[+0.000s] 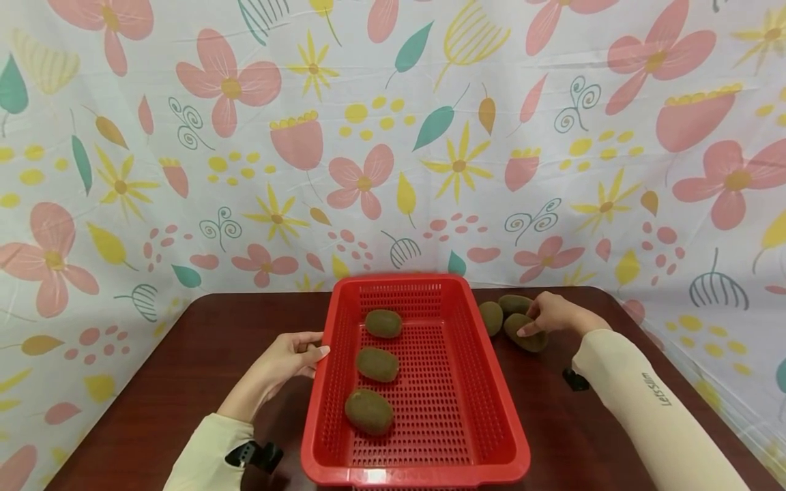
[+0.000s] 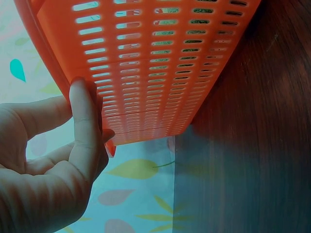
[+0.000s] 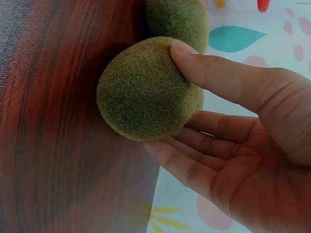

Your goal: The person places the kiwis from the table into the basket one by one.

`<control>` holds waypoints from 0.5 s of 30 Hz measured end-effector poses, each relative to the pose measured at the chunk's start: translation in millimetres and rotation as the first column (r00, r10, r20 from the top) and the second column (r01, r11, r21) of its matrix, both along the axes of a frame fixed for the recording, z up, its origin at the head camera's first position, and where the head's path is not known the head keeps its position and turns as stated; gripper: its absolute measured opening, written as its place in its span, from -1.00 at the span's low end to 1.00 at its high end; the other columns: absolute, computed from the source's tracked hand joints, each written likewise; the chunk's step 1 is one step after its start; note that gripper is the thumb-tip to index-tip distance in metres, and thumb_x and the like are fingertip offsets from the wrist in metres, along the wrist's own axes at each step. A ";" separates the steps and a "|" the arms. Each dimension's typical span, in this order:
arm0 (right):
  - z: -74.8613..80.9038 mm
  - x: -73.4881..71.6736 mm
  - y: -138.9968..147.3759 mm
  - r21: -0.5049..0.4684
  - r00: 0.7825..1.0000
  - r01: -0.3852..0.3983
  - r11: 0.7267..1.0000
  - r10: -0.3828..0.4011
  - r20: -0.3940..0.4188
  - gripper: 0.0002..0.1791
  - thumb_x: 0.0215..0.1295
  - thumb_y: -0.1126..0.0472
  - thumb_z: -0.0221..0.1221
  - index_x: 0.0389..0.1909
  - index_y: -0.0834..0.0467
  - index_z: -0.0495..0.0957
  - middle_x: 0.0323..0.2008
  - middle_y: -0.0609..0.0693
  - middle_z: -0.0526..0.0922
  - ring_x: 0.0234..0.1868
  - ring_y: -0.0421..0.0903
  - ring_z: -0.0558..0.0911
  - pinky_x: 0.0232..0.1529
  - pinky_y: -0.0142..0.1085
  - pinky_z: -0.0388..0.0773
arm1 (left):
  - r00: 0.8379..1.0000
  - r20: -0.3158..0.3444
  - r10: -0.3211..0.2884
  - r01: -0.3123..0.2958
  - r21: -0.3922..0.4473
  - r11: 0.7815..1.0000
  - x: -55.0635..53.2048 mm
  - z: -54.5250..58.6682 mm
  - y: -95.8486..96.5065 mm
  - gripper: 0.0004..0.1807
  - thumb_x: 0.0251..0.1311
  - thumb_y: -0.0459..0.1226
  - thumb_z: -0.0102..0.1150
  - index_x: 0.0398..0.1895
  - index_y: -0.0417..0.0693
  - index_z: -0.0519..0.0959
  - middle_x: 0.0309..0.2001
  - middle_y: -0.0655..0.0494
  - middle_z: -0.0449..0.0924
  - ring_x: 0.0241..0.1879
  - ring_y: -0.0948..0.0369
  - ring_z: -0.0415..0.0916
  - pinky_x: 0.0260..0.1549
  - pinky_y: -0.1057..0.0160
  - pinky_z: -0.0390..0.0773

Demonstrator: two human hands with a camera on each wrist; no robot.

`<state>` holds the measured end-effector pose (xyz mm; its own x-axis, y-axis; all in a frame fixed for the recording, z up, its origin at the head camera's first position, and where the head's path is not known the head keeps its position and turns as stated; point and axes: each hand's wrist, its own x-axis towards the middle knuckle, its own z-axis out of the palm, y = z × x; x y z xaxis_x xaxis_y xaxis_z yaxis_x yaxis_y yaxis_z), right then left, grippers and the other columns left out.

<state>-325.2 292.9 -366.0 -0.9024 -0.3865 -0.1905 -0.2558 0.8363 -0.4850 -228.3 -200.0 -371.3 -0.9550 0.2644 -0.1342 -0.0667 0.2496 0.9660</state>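
Your right hand (image 1: 557,315) has the kiwi (image 3: 141,94) pinched: thumb on one face, fingers against the opposite one. Can't tell if it's off the table (image 1: 202,375) or resting on it. Your left hand (image 1: 288,361) grips the basket (image 1: 417,476) by the side rim nearest it, thumb over the edge.

Handling: kiwi should be light, firm with a little give. Skin looks fuzzy, so I'd expect decent friction, low slip risk. It probably bruises if squeezed hard, so keep the pinch light. Best hold is across the middle of the body, pads on opposite sides, roughly what you've got. Basket looks like thin, fairly stiff plastic; the rim is the right place to hold it.

Layout: held kiwi sits at your right fingertips, on the side toward your left hand, outside the basket. The inner kiwi (image 1: 491,318) is between it and the basket wall. The back kiwi (image 1: 513,303) lies just beyond it, away from you. Inside the basket, between your hands but closer to the left: far kiwi (image 1: 383,323), mid kiwi (image 1: 377,364), near kiwi (image 1: 369,412), in a row running toward you.
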 end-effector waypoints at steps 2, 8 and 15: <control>2.5 1.2 0.5 -0.010 1.000 -0.002 1.000 0.002 0.002 -0.50 0.09 0.13 0.39 -0.17 0.51 0.57 -0.33 0.19 0.67 -0.40 -0.02 0.66 -0.35 -0.12 0.63 | 1.000 -0.001 -0.004 0.004 0.003 1.000 0.5 0.1 0.1 -0.41 0.34 -0.31 0.11 0.32 -0.50 0.24 -0.23 -0.13 0.59 -0.39 0.10 0.63 -0.29 0.15 0.66; 11.7 2.6 -0.9 -0.025 1.000 0.008 1.000 -0.008 -0.004 -0.38 0.10 0.11 0.39 -0.08 0.59 0.51 -0.22 0.35 0.64 -0.40 0.02 0.68 -0.30 -0.07 0.65 | 1.000 -0.008 0.010 -0.010 -0.009 1.000 0.5 0.5 0.9 -0.42 0.33 -0.29 0.13 0.31 -0.47 0.27 -0.26 -0.12 0.57 -0.37 0.10 0.64 -0.28 0.11 0.66; 20.8 -1.1 -4.4 -0.008 1.000 -0.001 1.000 0.001 -0.029 -0.39 0.10 0.04 0.39 -0.10 0.53 0.55 -0.26 0.23 0.67 -0.32 -0.01 0.65 -0.25 -0.08 0.63 | 1.000 -0.006 0.019 -0.019 -0.011 1.000 -0.3 -0.8 1.5 -0.44 0.33 -0.32 0.12 0.30 -0.48 0.28 -0.28 -0.11 0.57 -0.38 0.11 0.64 -0.30 0.12 0.67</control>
<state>-326.3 288.5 -345.3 -0.9070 -0.3890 -0.1616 -0.2708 0.8323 -0.4838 -228.7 -198.5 -372.1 -0.9605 0.2450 -0.1320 -0.0662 0.2594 0.9635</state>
